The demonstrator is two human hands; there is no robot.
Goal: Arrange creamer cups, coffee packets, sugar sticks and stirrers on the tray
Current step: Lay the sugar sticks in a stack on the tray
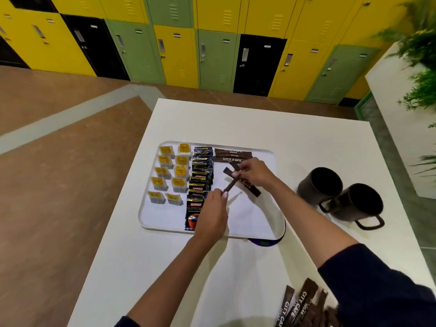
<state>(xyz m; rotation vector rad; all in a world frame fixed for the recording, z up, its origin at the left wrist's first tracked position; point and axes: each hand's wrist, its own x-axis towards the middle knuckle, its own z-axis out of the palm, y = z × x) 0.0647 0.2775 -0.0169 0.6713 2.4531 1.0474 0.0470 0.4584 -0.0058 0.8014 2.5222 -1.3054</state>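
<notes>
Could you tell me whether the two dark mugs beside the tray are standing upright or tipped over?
Upright. Both dark mugs stand on the table right of the tray, their open mouths facing up; their dark insides hide any contents.

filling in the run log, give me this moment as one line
step: placing sugar sticks | left hand: holds sugar stick | right hand: holds sugar sticks | tray: creamers, coffee packets placed

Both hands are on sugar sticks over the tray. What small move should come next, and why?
Probably lay the stick pinched by the left hand flat just below the sugar row at the tray's far edge. The right hand holds more sticks there, and that column is mostly bare.
</notes>
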